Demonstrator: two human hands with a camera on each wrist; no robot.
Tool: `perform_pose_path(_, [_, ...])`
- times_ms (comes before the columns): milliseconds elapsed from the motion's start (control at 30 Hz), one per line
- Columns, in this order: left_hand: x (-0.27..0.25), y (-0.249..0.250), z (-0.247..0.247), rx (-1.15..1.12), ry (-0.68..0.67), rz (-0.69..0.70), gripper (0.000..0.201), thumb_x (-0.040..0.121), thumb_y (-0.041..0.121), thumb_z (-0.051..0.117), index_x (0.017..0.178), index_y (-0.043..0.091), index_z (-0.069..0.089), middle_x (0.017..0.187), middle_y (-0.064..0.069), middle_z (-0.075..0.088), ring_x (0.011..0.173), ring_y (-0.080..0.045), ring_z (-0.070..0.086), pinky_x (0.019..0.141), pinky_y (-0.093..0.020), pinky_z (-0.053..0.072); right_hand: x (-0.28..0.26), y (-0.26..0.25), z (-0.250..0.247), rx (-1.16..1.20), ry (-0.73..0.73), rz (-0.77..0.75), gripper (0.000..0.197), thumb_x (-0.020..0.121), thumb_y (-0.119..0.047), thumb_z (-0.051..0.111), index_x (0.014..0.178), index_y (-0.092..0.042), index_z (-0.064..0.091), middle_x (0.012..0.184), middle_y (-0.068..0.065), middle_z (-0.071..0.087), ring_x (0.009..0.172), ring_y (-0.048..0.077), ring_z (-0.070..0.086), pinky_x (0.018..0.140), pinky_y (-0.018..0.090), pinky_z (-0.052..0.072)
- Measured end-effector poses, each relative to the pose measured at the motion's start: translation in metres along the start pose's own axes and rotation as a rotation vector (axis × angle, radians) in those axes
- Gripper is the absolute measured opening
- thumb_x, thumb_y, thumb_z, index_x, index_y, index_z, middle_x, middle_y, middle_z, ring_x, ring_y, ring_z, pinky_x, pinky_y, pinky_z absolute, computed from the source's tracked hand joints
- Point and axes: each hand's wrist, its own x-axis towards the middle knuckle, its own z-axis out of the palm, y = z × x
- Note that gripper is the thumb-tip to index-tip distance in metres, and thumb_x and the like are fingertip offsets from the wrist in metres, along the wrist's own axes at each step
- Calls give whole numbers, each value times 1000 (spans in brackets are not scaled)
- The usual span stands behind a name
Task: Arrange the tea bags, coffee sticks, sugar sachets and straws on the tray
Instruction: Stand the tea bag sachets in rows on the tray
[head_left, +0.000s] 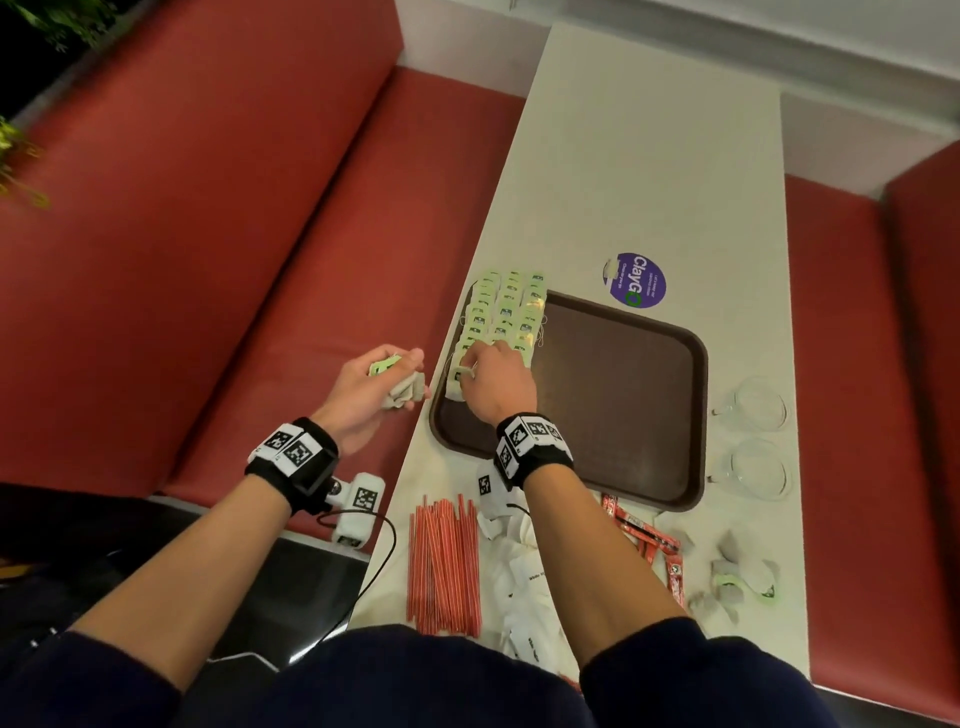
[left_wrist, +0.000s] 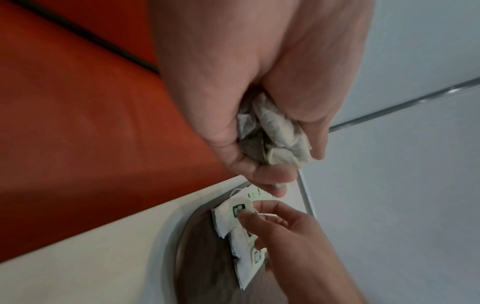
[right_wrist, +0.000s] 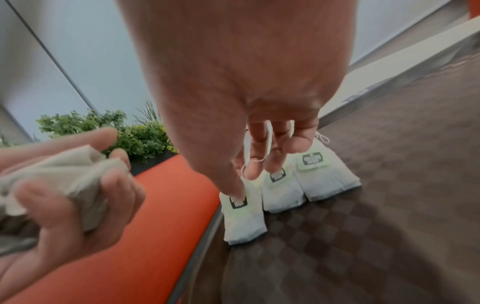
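Red booth seating (head_left: 218, 218) flanks a long pale surface (head_left: 649, 156) carrying a brown tray (head_left: 623, 395). Tray, left side: three overlapping rows of tea bags (head_left: 506, 312) with green tags. Right hand (head_left: 496, 382) over the near end of those rows, fingers extended downward, fingertips (right_wrist: 239, 189) pressing the tag of the nearest tea bag (right_wrist: 242, 218); the right wrist view alone shows a string looped across two fingers. Left hand (head_left: 371, 387) off the surface edge, above the seat, fingers curled round a bunch of tea bags (left_wrist: 275, 139); only the head view shows a green tag at the top of the bunch.

Head view only, near edge of surface: red straws (head_left: 444, 566) in a loose bundle; white sugar sachets (head_left: 519, 577) partly hidden under the right forearm; red coffee sticks (head_left: 649, 540); loose tea bags (head_left: 737, 582). Two clear glass cups (head_left: 758, 436) beside the tray's right rim; purple round sticker (head_left: 636, 280) beyond the tray.

Right wrist view only: green plants (right_wrist: 109, 131) behind the seat.
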Motion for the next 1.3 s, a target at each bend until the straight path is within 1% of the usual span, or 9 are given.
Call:
perform_pose_path(167, [0,0,15,-82,-12,-36,30,99,35,74,112,9,66,95,-13,71,82,-18,73,66,-24,60,-11,-4,-2,170,127,43,39,97,-27,73,132,-22,56,126,7,61,108,30,64,92,48,57])
perform_pose_path(300, [1,-7,23,-76,-10,-41,30,102,36,72,113,9,67,99,-15,70,84,-19,71,72,-26,62,-30,-12,-21,566,189,39,11,102,-34,69,110,-27,66,98,-7,70,83,6,64,76,28,50])
perform_pose_path(433, [3,-9,30,-130,-8,-50,25,102,36,72,107,11,67,98,-10,71,85,-15,73,75,-27,64,-55,-14,-29,755,115,73,8,105,-35,67,107,-28,69,101,-13,73,83,-9,64,68,11,43])
perform_pose_path(567, [2,-6,39,-154,-13,-61,22,102,34,73,99,14,68,96,-8,71,86,-14,71,74,-26,63,-70,-8,-23,833,55,77,10,99,-42,73,108,-40,71,102,-13,76,89,5,73,84,35,60])
perform_pose_path(667, [2,-6,43,-54,-8,-37,24,102,35,72,102,12,67,90,-6,74,81,-14,72,70,-25,62,-79,-8,-19,894,59,74,8,97,-41,77,100,-35,73,102,-11,78,94,17,77,90,49,64])
perform_pose_path(767, [2,-4,43,25,-39,-28,27,102,36,73,102,10,67,90,-8,73,81,-18,73,70,-30,64,-82,-4,-21,943,45,109,11,97,-39,80,96,-30,73,102,-5,78,94,24,78,87,48,66])
perform_pose_path(967, [1,3,47,6,-14,-50,25,101,34,75,100,10,67,96,-7,76,88,-21,78,67,-29,65,-87,0,-34,1074,91,203,15,102,-29,76,105,-17,69,106,4,78,87,26,75,66,24,57])
perform_pose_path(1167, [1,6,46,-42,-13,-89,30,100,33,77,116,8,70,110,-13,81,92,-26,80,67,-25,63,-91,1,-38,1179,253,200,14,103,-21,75,110,-11,68,111,8,76,92,20,78,83,39,67])
perform_pose_path(1300, [2,6,43,13,-70,-78,39,95,33,81,125,9,74,107,-12,78,87,-21,74,61,-23,57,-94,5,-40,1346,261,185,18,101,-8,76,114,-1,66,121,22,72,115,36,74,90,38,65])
